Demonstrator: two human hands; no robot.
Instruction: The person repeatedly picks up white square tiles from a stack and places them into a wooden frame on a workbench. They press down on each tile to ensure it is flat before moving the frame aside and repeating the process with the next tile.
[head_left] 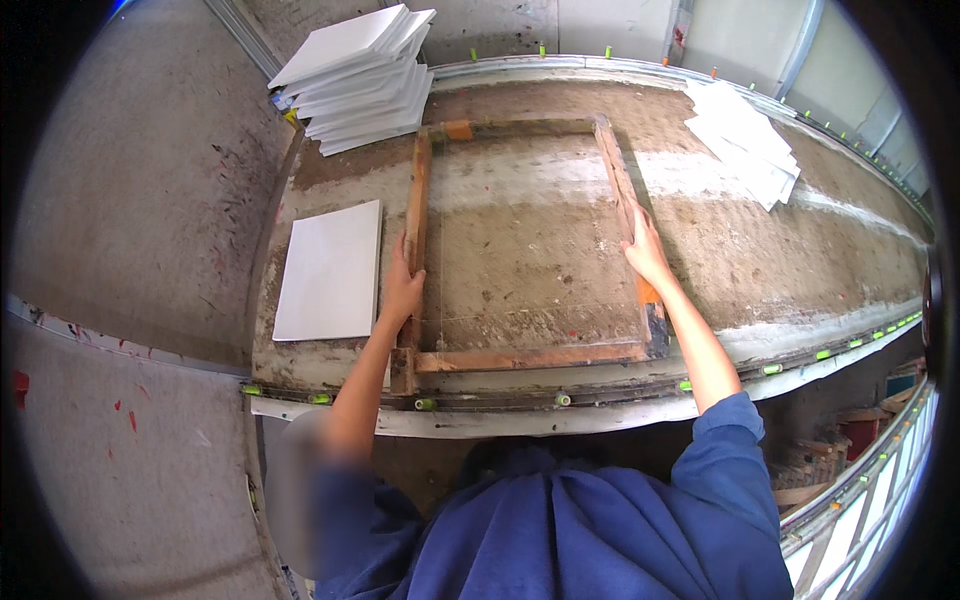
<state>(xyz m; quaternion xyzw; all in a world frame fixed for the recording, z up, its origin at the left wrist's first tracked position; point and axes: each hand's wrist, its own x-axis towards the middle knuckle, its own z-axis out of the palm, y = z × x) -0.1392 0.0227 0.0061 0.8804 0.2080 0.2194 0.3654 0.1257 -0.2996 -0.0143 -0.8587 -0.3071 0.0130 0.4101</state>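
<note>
Closest to the camera, at 6 o'clock, the person's blue sleeves point(600, 530) are filling the bottom of the view, with both bare forearms reaching up toward a dirty, mortar-crusted workbench point(800, 270). Little green clips point(425, 404) are sitting along the metal rail at its near edge. On the bench a rectangular wooden frame point(520, 357) is lying flat, pretty much dead centre, with its near rail running across just above that edge. The left hand point(402, 285) is resting at about 9 o'clock of the frame, fingers laid flat along the left rail and pressing on it rather than wrapping around it, so it's an open palm contact, not a clenched grip. The right hand point(646, 252) is doing the same at 3 o'clock, fingers stretched out against the right rail, touching but not closing around it. Just beside the left hand, at 9 o'clock, a single white tile point(330, 270) is lying flat on the bench, apart from the frame. Farther out at 11 o'clock a stack of white tiles point(360, 75) is sitting at the bench's far corner, and at 1 o'clock a looser pile of white sheets point(745, 140) is fanning out.
</note>
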